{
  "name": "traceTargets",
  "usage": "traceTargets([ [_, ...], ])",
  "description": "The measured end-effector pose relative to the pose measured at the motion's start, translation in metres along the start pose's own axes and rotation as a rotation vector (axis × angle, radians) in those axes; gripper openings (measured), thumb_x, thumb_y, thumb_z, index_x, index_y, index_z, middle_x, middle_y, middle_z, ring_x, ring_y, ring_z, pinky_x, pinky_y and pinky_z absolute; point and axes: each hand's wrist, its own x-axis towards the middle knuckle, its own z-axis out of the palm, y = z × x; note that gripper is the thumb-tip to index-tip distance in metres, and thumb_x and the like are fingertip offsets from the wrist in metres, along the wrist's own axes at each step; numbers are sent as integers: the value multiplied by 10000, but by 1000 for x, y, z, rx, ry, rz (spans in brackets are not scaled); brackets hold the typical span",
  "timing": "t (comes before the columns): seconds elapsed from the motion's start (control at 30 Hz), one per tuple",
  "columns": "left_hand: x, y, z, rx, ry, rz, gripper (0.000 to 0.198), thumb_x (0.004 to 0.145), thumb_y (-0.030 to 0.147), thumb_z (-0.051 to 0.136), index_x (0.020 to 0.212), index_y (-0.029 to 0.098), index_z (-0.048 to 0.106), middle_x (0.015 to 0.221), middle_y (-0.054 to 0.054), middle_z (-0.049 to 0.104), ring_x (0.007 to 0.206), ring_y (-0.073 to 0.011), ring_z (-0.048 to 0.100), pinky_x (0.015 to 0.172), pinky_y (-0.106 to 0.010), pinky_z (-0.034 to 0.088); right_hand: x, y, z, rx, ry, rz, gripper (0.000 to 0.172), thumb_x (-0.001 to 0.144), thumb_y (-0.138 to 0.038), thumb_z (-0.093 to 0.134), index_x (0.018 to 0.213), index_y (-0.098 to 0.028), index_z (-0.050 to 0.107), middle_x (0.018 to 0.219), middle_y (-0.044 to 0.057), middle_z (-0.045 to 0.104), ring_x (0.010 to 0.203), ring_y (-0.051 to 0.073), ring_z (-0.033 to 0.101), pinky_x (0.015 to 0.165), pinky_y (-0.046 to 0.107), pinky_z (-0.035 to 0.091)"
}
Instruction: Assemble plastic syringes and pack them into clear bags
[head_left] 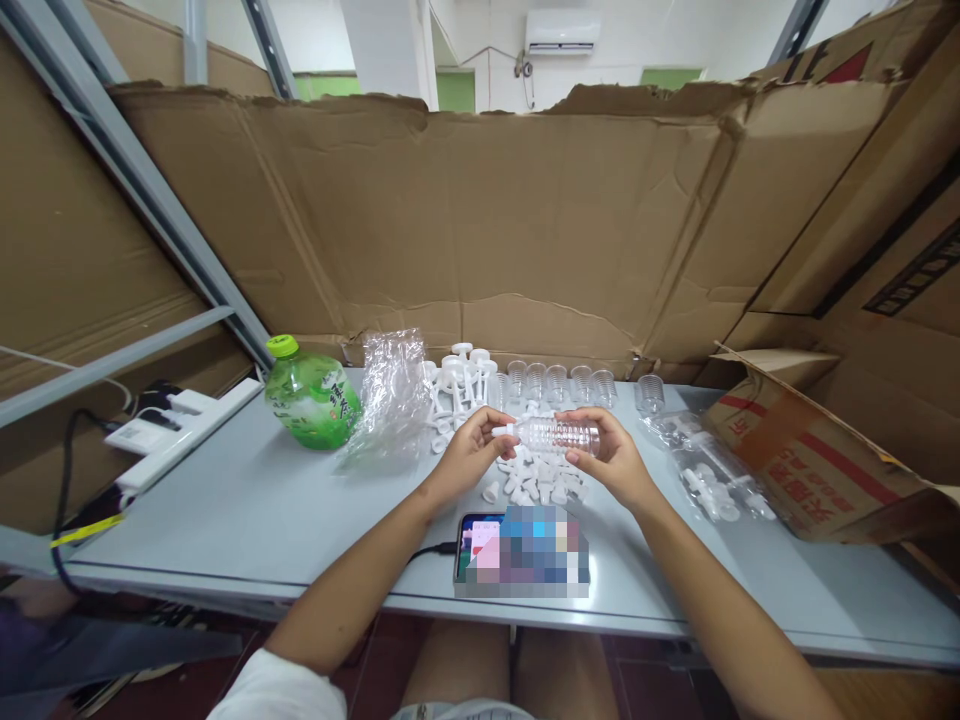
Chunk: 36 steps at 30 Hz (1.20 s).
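Note:
A clear ribbed plastic bottle (pixel 561 435) lies sideways between my two hands, above the table. Its base end is gripped by my right hand (pixel 606 452), thumb below and fingers above. At the neck end, my left hand (pixel 480 445) pinches a small white cap (pixel 505 432), which is on or against the neck; I cannot tell how tightly it sits. Beneath the bottle lies a pile of small white plastic parts (pixel 536 480). Behind my left hand stand several white plunger-like pieces (pixel 465 378). More clear ribbed bottles (pixel 556 383) stand in a row at the back.
A phone (pixel 477 550) with a cable lies near the front edge. To the left are a green drink bottle (pixel 309 395), a crumpled clear bag (pixel 390 400) and a power strip (pixel 187 440). At right, an open carton (pixel 810 450) sits beside bagged clear parts (pixel 712 480). Cardboard (pixel 480 220) walls the back.

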Motion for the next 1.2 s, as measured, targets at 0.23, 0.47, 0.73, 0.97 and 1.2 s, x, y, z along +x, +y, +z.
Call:
traceTargets([
  [0.23, 2, 4, 0, -127, -29, -67, 301, 765, 407, 631, 832, 146, 496, 682, -21, 652, 561, -126, 622, 555, -257, 478, -2, 5, -6, -93, -62, -83, 357, 694, -252, 731, 1017, -274, 579, 1126, 63, 595, 1116, 230, 530, 945, 407, 435],
  [0.47, -2, 1, 2, -42, 14, -8, 271, 747, 354, 660, 880, 164, 520, 711, -3, 635, 689, -131, 631, 671, -263, 493, 0, 2, -7, -70, -19, -23, 380, 644, -290, 767, 988, -263, 608, 1078, 72, 628, 1056, 248, 565, 914, 438, 464],
  [0.73, -6, -2, -4, 498, 3, 420, 111, 822, 249, 571, 921, 204, 592, 986, -70, 647, 1013, -200, 582, 895, -359, 450, 0, 9, -3, 73, 62, 206, 318, 652, -391, 740, 909, -237, 632, 942, 42, 614, 829, 207, 616, 713, 378, 570],
  [0.97, -4, -2, -1, 301, 34, 243, 371, 794, 304, 609, 1126, 220, 467, 1061, -75, 581, 995, -184, 578, 851, -318, 467, 1, 13, 0, 210, 101, 283, 286, 684, -391, 719, 891, -216, 630, 896, 15, 597, 768, 174, 628, 702, 386, 592],
  [1.2, 0, -3, -4, 263, -1, 74, 199, 804, 358, 577, 884, 180, 535, 823, -28, 585, 751, -138, 576, 699, -266, 464, 2, 13, 3, 178, 117, 290, 286, 670, -395, 728, 869, -218, 622, 889, 8, 605, 757, 179, 637, 720, 420, 595],
])
